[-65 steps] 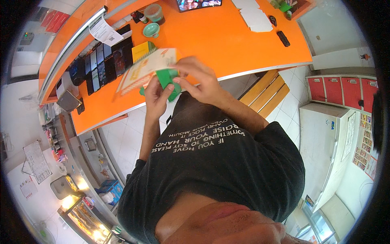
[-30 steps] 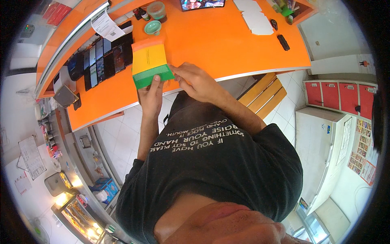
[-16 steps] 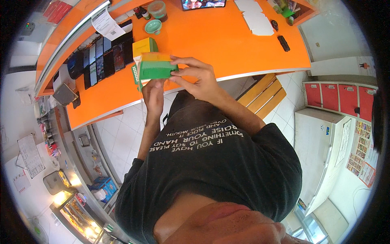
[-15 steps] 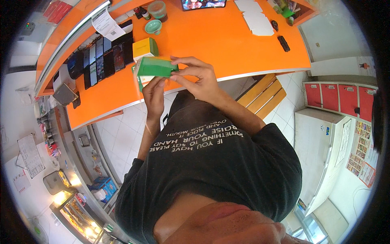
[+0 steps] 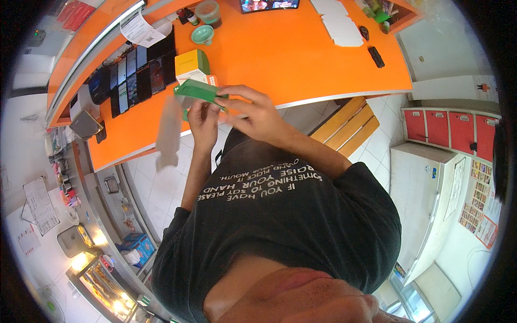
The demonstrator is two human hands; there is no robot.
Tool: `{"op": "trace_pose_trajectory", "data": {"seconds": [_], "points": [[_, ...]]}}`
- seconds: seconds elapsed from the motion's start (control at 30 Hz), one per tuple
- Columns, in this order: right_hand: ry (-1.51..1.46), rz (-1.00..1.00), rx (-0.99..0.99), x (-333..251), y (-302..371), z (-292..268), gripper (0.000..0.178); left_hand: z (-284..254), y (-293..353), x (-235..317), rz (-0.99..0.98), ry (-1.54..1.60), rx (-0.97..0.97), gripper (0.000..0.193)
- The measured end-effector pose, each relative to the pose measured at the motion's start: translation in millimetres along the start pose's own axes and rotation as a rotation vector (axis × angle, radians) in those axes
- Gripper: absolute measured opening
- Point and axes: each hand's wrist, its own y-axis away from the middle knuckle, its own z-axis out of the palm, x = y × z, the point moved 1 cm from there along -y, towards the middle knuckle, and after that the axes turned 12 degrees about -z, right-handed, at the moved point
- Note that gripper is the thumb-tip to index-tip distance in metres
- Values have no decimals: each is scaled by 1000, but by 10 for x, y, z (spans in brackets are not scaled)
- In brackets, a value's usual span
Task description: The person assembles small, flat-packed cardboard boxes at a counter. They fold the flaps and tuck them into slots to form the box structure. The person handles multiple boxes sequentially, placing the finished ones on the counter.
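Observation:
Both my hands hold a green cardboard box (image 5: 195, 90), a folded carton, above the near edge of the orange counter (image 5: 280, 59). My left hand (image 5: 203, 125) pinches it from below, thumb and fingertips at its lower side. With bent fingers, my right hand (image 5: 257, 114) grips its right end. From the carton's left side hangs a long greyish-white panel (image 5: 169, 132), blurred by motion. Just beyond the carton, a yellow, green and white box (image 5: 189, 65) stands on the counter. Parts of the carton between my fingers are hidden.
Several phones or phone-like slabs (image 5: 132, 81) lie in rows at the left. Farther back are a green bowl (image 5: 202, 35), a plastic tub (image 5: 209, 13) and a lit screen (image 5: 269, 5). Flat white card (image 5: 342, 27) lies back right, near a black object (image 5: 376, 56). A wooden slatted bench (image 5: 347, 126) stands below.
The greyish-white panel has swung out and down to the left of the carton. The green carton has tilted, and my right hand has shifted slightly left and down.

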Motion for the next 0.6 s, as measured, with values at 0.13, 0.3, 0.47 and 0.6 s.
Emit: {"op": "trace_pose_trajectory", "data": {"seconds": [0.13, 0.3, 0.47, 0.6], "points": [[386, -285, -116, -1, -45, -21, 43, 79, 34, -34, -175, 594, -139, 33], [334, -259, -173, 28, -112, -183, 47, -55, -73, 57, -411, 758, -83, 39], [198, 62, -134, 237, 86, -382, 42, -299, -157, 46, -475, 1057, -148, 48], [121, -128, 44, 112, 41, -309, 29, 131, 7, 277, -293, 1012, -165, 54]]}}
